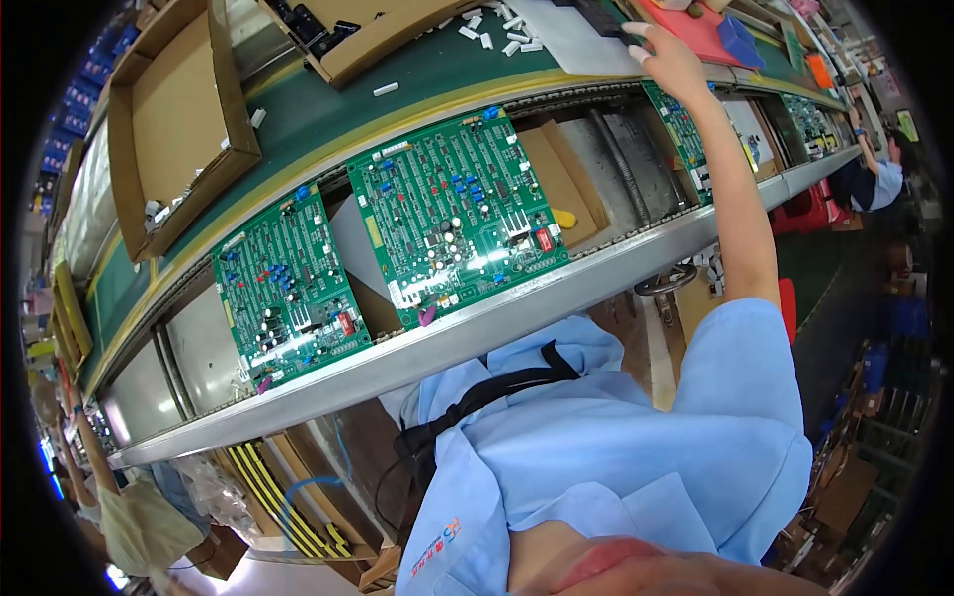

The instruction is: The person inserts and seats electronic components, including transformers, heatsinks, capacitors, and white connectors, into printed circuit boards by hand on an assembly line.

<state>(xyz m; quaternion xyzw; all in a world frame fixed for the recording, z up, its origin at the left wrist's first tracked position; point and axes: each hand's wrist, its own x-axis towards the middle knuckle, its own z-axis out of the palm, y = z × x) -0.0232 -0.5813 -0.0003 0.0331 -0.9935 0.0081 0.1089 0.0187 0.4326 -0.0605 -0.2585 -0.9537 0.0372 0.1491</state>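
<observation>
Pinch black parts lightly with right hand, open-fingered and perhaps just touching, with left hand out of view.

At far right, whether the right hand touches the black object, cut off at the far edge, is unclear. The forearm partly hides a board. The left hand is out of sight. A left-side worker is blurred.

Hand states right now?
Left: hand not in view.
Right hand: looks open, close to the black parts; can't tell whether it touches them.
</observation>
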